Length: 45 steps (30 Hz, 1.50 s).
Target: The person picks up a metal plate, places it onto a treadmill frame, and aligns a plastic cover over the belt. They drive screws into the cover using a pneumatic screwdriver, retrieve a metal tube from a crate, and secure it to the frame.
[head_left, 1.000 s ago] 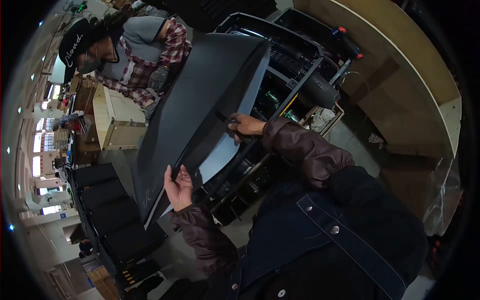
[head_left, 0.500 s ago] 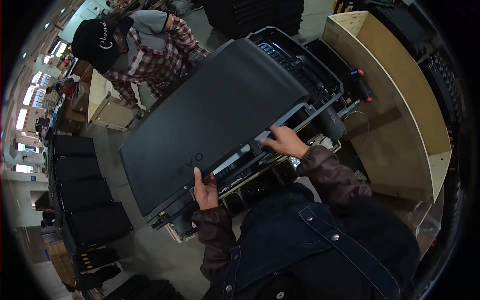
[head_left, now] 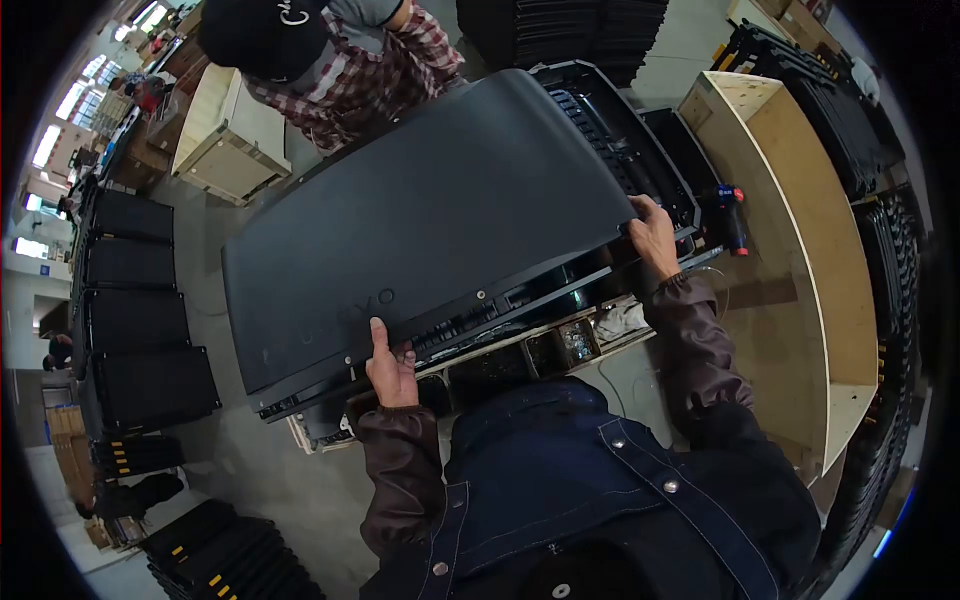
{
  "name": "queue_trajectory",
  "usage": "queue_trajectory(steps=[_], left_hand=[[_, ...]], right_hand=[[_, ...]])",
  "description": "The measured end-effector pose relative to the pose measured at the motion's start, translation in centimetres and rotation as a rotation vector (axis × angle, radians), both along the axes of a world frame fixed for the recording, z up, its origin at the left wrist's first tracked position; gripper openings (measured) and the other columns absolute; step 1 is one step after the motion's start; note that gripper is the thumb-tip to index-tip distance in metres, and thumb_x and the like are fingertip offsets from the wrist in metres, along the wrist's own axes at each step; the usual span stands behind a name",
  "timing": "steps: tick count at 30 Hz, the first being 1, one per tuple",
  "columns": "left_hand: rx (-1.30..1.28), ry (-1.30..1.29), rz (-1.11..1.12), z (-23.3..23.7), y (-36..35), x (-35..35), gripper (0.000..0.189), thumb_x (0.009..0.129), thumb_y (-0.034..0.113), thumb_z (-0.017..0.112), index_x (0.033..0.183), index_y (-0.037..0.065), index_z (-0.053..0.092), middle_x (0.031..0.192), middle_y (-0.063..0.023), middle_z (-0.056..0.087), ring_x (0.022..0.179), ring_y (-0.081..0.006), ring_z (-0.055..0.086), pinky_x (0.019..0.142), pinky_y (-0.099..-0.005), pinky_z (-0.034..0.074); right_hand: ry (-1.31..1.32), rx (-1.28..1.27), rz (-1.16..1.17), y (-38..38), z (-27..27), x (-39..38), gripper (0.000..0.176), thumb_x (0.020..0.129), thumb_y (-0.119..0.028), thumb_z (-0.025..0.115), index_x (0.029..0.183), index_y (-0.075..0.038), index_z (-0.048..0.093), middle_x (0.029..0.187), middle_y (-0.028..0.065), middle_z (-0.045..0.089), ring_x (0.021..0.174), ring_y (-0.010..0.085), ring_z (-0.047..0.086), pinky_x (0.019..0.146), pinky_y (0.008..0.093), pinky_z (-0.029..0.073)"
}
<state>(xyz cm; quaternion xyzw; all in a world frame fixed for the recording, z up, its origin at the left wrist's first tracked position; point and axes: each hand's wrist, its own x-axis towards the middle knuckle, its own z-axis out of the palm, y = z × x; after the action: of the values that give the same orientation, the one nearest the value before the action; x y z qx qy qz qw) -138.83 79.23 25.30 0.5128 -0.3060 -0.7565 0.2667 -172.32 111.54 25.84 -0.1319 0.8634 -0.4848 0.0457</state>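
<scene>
A large black cover panel [head_left: 430, 200] with raised lettering lies over a black frame [head_left: 590, 285] in front of me. My left hand [head_left: 392, 368] is closed on the panel's near edge, thumb on top near the lettering and fingers partly hidden below. At the near right corner, my right hand [head_left: 655, 238] grips the panel's edge, with some fingers hidden. A dark gap with parts in it shows under the near edge. Beyond the right end, an open black housing [head_left: 630, 140] holds slotted parts.
Across the panel stands a person in a plaid shirt [head_left: 375, 90]. An open wooden box [head_left: 800, 250] is at right, with a blue-and-red power tool [head_left: 735, 215] at its left side. Parts compartments [head_left: 545, 345] sit below the panel. Black panels [head_left: 150, 375] line the left.
My right hand has moved right to the panel's corner and closed on it. The gap under the near edge looks narrower. My left hand keeps its hold. The view has shifted.
</scene>
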Motion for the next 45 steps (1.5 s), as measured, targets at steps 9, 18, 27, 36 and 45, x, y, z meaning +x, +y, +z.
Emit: queue_trajectory(steps=[9,18,27,36,45], left_hand=[[0.124,-0.039,-0.147,0.9,1.4,1.7,0.039,0.096,0.032,0.074,0.098,-0.005,0.061,0.092,-0.0116,0.068,0.079,-0.0180,0.068,0.068,-0.0294,0.058],[-0.556,-0.328,-0.510,7.4,1.2,2.0,0.030,0.095,0.026,0.072,0.084,0.000,0.062,0.069,-0.0086,0.069,0.061,-0.0116,0.063,0.061,-0.0251,0.050],[-1.886,-0.766,-0.721,1.9,-5.2,-0.3,0.065,0.072,0.008,0.078,0.134,0.009,0.058,0.131,-0.0156,0.058,0.127,-0.0339,0.053,0.107,-0.0465,0.041],[-1.063,-1.546,-0.191,-5.4,-23.7,21.5,0.040,0.086,0.017,0.055,0.122,0.004,0.066,0.118,-0.0187,0.068,0.111,-0.0397,0.062,0.098,-0.0490,0.045],[-0.894,-1.145,-0.111,-9.4,-25.8,23.5,0.042,0.099,0.031,0.039,0.122,0.010,0.067,0.116,-0.0173,0.071,0.111,-0.0377,0.063,0.100,-0.0455,0.042]], right_hand=[[0.181,0.169,0.066,2.5,1.1,0.4,0.044,0.076,-0.002,0.050,0.117,0.000,0.065,0.097,0.0249,0.070,0.091,0.0439,0.066,0.081,0.0437,0.052],[0.449,0.463,0.224,2.8,1.1,-0.7,0.053,0.074,0.004,0.048,0.125,-0.004,0.062,0.111,0.0194,0.069,0.101,0.0399,0.066,0.087,0.0418,0.053],[0.673,0.418,0.185,0.5,4.2,-3.3,0.046,0.078,-0.004,0.057,0.124,-0.010,0.064,0.103,0.0151,0.067,0.095,0.0435,0.064,0.078,0.0487,0.052],[0.246,0.508,-0.056,0.3,-4.1,-1.6,0.036,0.094,-0.032,0.059,0.117,-0.005,0.067,0.103,0.0227,0.071,0.101,0.0441,0.066,0.084,0.0479,0.052],[0.402,0.452,-0.134,0.3,-4.5,-1.2,0.033,0.093,-0.031,0.062,0.108,-0.003,0.070,0.099,0.0236,0.071,0.097,0.0438,0.067,0.081,0.0471,0.052]])
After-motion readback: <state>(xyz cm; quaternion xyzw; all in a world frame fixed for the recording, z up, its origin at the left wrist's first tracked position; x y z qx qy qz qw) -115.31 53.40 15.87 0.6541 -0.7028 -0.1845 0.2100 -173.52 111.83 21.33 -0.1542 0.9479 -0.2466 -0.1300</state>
